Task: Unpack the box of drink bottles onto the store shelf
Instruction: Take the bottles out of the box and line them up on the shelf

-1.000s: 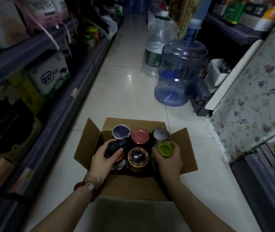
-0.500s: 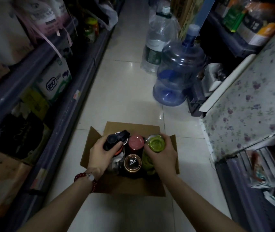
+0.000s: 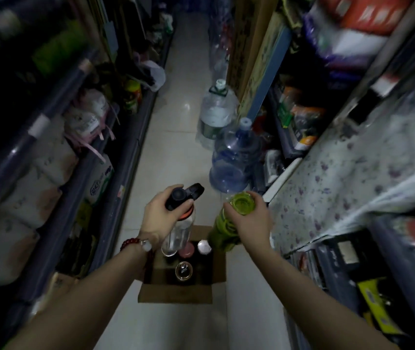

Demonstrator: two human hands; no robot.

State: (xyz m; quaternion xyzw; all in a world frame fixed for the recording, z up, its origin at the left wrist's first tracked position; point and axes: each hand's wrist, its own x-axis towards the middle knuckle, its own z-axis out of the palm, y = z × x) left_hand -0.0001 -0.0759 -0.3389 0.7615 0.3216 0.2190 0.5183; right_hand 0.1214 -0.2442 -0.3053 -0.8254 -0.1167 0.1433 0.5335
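My left hand [image 3: 159, 218] grips the black cap of a clear bottle [image 3: 179, 232], held up above the box [image 3: 183, 271]. My right hand [image 3: 250, 219] is wrapped round the top of a green bottle [image 3: 224, 232], also lifted clear of the box, tilted a bit. Red bead bracelet [image 3: 131, 242] on my left wrist. Cardboard box sits open on the tiled floor [image 3: 176, 137] between the shelves, flaps out. Inside it: pink-lidded bottle [image 3: 186, 249], white-capped one [image 3: 204, 246], gold-rimmed lid [image 3: 183, 270] nearer me; rest of the box too dark to tell. Beyond the hands, a big blue water jug [image 3: 234, 160] stands on the floor, a clear jug [image 3: 215, 114] behind it. Left shelf [image 3: 75, 178] holds pale packs; right side blurred, floral cloth [image 3: 352, 178] over it.
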